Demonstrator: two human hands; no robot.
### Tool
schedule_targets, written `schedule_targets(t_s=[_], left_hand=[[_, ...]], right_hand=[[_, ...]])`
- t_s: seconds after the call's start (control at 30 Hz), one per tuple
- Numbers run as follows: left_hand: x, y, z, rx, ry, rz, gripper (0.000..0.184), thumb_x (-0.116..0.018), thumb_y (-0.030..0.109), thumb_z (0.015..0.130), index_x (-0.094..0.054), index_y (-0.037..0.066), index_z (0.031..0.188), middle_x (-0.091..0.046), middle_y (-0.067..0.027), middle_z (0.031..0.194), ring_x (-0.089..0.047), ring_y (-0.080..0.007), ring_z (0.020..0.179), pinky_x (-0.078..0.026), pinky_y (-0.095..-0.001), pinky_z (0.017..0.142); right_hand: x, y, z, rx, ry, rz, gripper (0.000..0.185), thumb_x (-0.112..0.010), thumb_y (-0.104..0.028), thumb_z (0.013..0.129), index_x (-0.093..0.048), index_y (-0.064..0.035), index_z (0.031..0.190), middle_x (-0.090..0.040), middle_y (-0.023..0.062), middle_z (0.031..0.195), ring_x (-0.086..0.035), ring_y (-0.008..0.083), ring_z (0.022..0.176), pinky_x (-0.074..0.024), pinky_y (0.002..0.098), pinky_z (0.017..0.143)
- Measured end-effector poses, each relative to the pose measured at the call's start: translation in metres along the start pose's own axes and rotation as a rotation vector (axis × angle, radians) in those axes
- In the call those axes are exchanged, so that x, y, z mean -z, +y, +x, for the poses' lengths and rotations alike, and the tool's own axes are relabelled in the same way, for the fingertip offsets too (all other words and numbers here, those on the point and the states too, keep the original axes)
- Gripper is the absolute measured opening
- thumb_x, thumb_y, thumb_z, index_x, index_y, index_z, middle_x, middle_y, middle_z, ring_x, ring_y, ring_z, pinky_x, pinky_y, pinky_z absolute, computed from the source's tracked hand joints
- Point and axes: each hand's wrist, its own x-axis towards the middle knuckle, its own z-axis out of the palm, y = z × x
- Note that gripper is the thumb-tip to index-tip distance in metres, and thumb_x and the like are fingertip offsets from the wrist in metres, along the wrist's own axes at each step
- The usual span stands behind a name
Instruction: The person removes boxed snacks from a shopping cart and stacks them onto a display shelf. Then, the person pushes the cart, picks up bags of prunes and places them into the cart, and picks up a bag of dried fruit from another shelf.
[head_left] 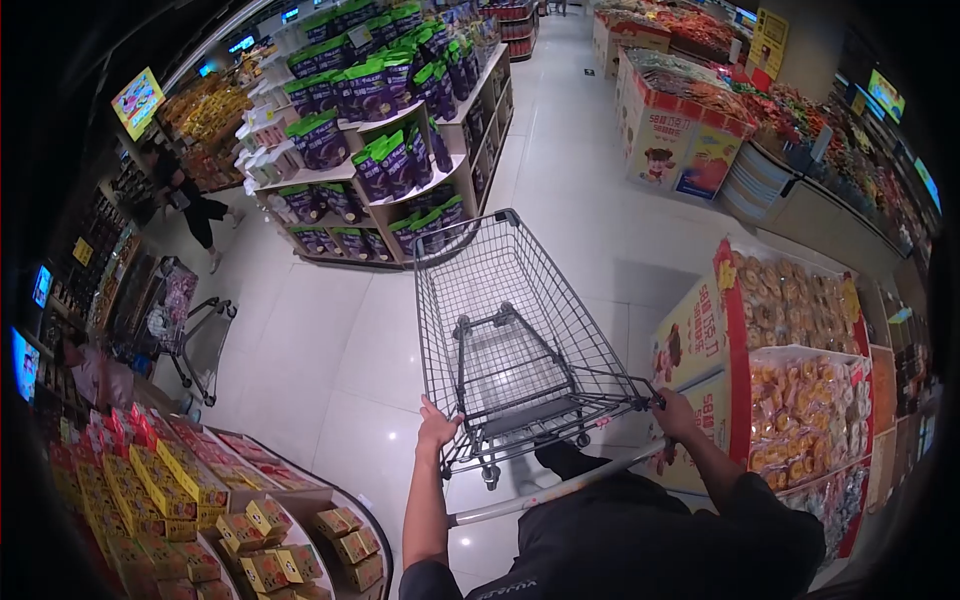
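An empty wire shopping cart (500, 330) stands in front of me, its handle bar (560, 490) close to my body. My left hand (437, 425) is at the cart's left rear side, its fingers on the wire edge. On the right rear corner of the basket, my right hand (677, 414) is closed around the frame. Both forearms reach forward over the handle bar.
Shelves of purple and green bags (385, 165) stand ahead to the left. Bins of packaged snacks (800, 400) are close on the right. Yellow boxes (160, 480) fill a display at lower left. Another cart (190, 330) and a walking person (190, 200) are farther left.
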Motion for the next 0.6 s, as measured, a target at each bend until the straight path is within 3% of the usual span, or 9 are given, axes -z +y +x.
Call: schedule_targets(t_s=[0.13,0.33,0.4,0.43,0.53,0.57,0.6], left_hand=[[0.012,0.058,0.047,-0.06,-0.057,0.05,0.114,-0.065,0.05,0.08,0.012,-0.005,0.144,-0.024,-0.0306,0.145,-0.046,-0.0447,0.122,-0.041,-0.0445,0.101],[0.035,0.116,0.161,-0.185,-0.143,0.183,0.111,-0.06,0.052,0.084,0.014,-0.005,0.143,-0.023,-0.0307,0.146,-0.045,-0.0431,0.125,-0.037,-0.0431,0.106],[0.055,0.136,0.197,-0.172,-0.407,0.274,0.107,-0.058,0.054,0.085,0.01,-0.003,0.145,-0.032,-0.0299,0.143,-0.041,-0.0423,0.128,-0.034,-0.0433,0.108],[0.067,0.158,0.196,-0.178,-0.404,0.283,0.107,-0.058,0.054,0.085,0.01,-0.003,0.145,-0.032,-0.0299,0.143,-0.041,-0.0423,0.128,-0.034,-0.0433,0.108],[0.097,0.212,0.166,-0.417,0.098,0.573,0.068,-0.057,0.044,0.088,-0.039,0.003,0.138,-0.054,-0.0237,0.126,-0.049,-0.0367,0.122,-0.039,-0.0428,0.102],[0.096,0.218,0.163,-0.638,0.312,0.317,0.049,-0.06,0.037,0.087,-0.055,0.004,0.122,-0.058,-0.0206,0.118,-0.055,-0.0354,0.111,-0.043,-0.0425,0.095],[0.097,0.229,0.153,-0.633,0.303,0.322,0.049,-0.06,0.037,0.087,-0.055,0.004,0.122,-0.058,-0.0206,0.118,-0.055,-0.0354,0.111,-0.043,-0.0425,0.095]], right_hand=[[0.001,0.022,0.028,-0.084,0.044,-0.049,0.027,-0.063,-0.015,0.077,-0.063,-0.0047,0.102,-0.066,0.0195,0.085,-0.063,0.0382,0.082,-0.0496,0.0464,0.073],[0.01,0.026,0.098,-0.131,0.129,-0.076,0.023,-0.062,-0.014,0.077,-0.064,-0.0048,0.098,-0.065,0.0209,0.083,-0.064,0.0388,0.081,-0.0504,0.0472,0.073],[0.01,0.026,0.128,-0.139,0.134,-0.084,0.021,-0.061,-0.014,0.078,-0.063,-0.0046,0.097,-0.065,0.0208,0.082,-0.064,0.0387,0.081,-0.0503,0.0474,0.073],[0.015,0.027,0.144,-0.137,0.128,-0.118,0.02,-0.061,-0.014,0.078,-0.063,-0.0043,0.096,-0.065,0.0207,0.082,-0.064,0.0387,0.082,-0.0503,0.0477,0.073],[0.025,0.016,0.192,-0.182,0.124,-0.147,0.017,-0.06,-0.013,0.079,-0.061,-0.0034,0.093,-0.065,0.0205,0.083,-0.064,0.0383,0.082,-0.05,0.0481,0.074],[0.027,0.011,0.208,-0.185,0.12,-0.145,0.017,-0.06,-0.013,0.079,-0.061,-0.0034,0.093,-0.065,0.0205,0.083,-0.064,0.0383,0.082,-0.05,0.0481,0.074],[0.031,0.007,0.223,-0.202,0.136,-0.127,0.018,-0.061,-0.014,0.079,-0.061,-0.0025,0.094,-0.065,0.0203,0.083,-0.064,0.0386,0.082,-0.0502,0.0476,0.074]])
